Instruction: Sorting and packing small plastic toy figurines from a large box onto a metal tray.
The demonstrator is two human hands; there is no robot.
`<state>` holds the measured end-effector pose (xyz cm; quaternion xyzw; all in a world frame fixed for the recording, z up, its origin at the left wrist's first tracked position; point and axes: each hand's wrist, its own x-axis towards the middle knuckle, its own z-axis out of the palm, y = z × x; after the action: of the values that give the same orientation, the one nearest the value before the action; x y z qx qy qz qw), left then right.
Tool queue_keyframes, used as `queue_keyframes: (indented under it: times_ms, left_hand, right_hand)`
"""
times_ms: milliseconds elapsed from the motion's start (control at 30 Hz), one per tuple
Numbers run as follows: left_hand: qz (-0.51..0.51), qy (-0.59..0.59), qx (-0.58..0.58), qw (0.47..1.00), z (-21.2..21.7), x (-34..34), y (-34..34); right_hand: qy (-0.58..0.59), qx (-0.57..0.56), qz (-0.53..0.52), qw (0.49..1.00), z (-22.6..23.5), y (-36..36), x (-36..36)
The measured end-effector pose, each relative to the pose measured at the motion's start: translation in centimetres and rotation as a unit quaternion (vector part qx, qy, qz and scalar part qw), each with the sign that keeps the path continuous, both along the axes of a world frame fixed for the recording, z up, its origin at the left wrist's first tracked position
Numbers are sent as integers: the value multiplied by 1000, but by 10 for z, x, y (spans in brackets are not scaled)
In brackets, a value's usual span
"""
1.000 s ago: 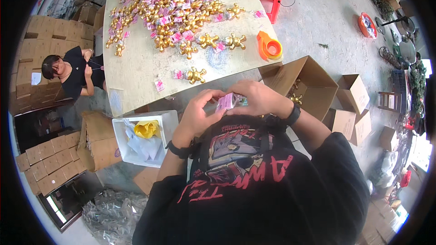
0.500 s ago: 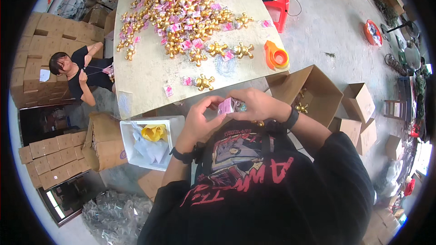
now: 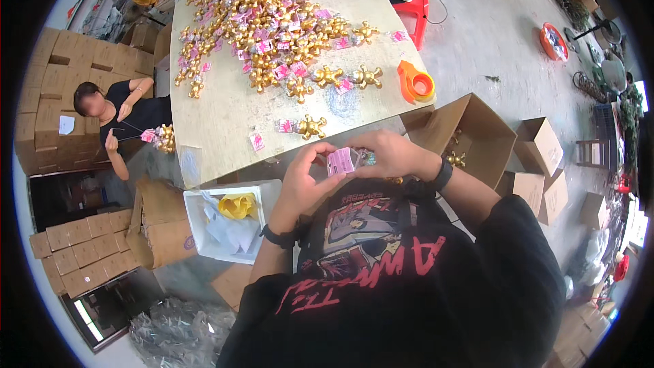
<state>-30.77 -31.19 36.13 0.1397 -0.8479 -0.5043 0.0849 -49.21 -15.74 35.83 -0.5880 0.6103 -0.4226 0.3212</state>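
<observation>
- Holding a pink card (image 3: 341, 162) before your shirt (image 3: 375, 279), you had it between both hands, just off the table (image 3: 225, 126)'s near edge.
- Your left hand (image 3: 303, 176) gripped the card's left side, thumb below and fingers above, probably to keep it steady and its face uncovered.
- Your right hand (image 3: 394, 155) was curled around a clear piece (image 3: 368, 158) beside the card's right edge; the palm's contents were hidden, and whether piece and card were joined could not be told.
- You likely kept them low and close so both thumbs stayed in sight.
- The card's printed face pointed up toward your eyes, its upper edge slightly slanted. Its sides looked nearly equal, so its own long axis was unclear; card and clear piece together ran left to right, card end leftmost.
- A gold bit (image 3: 394, 180) showed under your right hand; what it belonged to could not be told.
- Ahead lay a gold bear (image 3: 312, 127), its tag leftward, with a loose tag (image 3: 256, 142) nearby, perhaps placed for easy reach.
- Beyond was the bear pile (image 3: 238, 17); the tape dispenser (image 3: 415, 84) stood at the right corner, above an open box (image 3: 487, 138), seemingly handy to your right side.
</observation>
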Motion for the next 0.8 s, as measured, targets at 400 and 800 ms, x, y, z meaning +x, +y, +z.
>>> queue_keyframes:
  times_ms: [400,800]
  left_hand:
    - [-15,-10,77,997,-6,0,0]
    - [13,-11,34,999,-24,3,-3]
  right_hand:
    - [42,-5,-15,999,-4,5,2]
    - [-4,-29,-51,998,-9,2,7]
